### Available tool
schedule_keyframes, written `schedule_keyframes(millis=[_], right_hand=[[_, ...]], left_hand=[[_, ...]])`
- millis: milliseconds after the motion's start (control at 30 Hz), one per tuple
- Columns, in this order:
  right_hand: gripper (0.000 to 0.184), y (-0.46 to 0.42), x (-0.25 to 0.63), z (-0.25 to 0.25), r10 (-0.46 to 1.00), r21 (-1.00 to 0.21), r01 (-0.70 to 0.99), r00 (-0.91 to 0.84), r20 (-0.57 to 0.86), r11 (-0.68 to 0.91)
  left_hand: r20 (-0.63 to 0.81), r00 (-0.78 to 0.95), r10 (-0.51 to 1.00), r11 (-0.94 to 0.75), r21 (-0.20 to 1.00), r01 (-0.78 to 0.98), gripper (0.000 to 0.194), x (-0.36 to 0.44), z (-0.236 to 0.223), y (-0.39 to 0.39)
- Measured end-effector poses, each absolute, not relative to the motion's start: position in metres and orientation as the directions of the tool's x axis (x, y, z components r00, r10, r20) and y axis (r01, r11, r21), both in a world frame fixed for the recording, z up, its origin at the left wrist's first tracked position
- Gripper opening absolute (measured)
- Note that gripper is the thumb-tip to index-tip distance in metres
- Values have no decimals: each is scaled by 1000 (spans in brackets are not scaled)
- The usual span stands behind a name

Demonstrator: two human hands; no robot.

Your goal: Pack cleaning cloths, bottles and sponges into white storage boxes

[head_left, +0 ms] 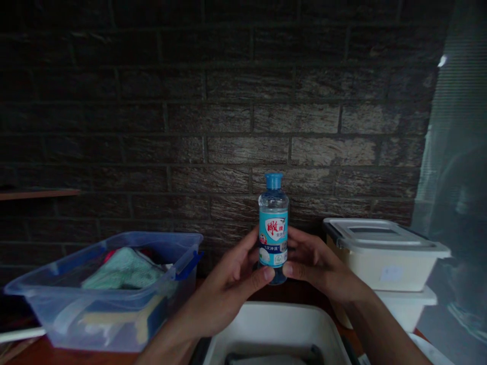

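I hold a small clear bottle (273,223) upright in front of me, with a blue cap and a blue and white label. My left hand (228,284) wraps its lower left side, the thumb pressed under the label. My right hand (319,266) grips the lower right side, fingers curled round the back. Both hands are closed on the bottle, above a white bin (266,324).
A clear blue-rimmed plastic tub (114,284) with cloths and other items stands at the left. Two stacked cream lidded boxes (384,253) stand at the right. A dark brick wall (228,116) rises close behind. A translucent sheet (456,203) hangs at far right.
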State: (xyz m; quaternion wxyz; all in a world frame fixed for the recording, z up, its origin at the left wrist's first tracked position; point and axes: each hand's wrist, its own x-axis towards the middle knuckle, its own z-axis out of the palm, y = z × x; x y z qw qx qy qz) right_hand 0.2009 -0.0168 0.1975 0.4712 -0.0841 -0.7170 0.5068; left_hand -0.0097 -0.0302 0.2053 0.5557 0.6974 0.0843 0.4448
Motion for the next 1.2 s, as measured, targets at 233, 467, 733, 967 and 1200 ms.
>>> schedule_keyframes(millis=[233,467,733,967,1200], right_hand=[[64,-17,199,196,613,-817,-356,-541,576,453],[60,-18,197,197,602,-816,-352,-552,577,459],[61,-20,196,197,642,-832,-415,-533,551,369],[62,-19,191,194,640,-837,-425,-545,541,345],[59,-24,191,195,670,-850,-402,-530,520,342]], left_hand=[[513,602,612,-364,858,-362,61,-14,203,-27],[504,607,614,-369,863,-344,65,-16,200,-25],[469,621,628,-365,882,-298,66,-19,208,-24],[544,492,679,-453,839,-303,46,-16,209,-17],[590,439,677,-494,807,-322,46,-16,207,-13]])
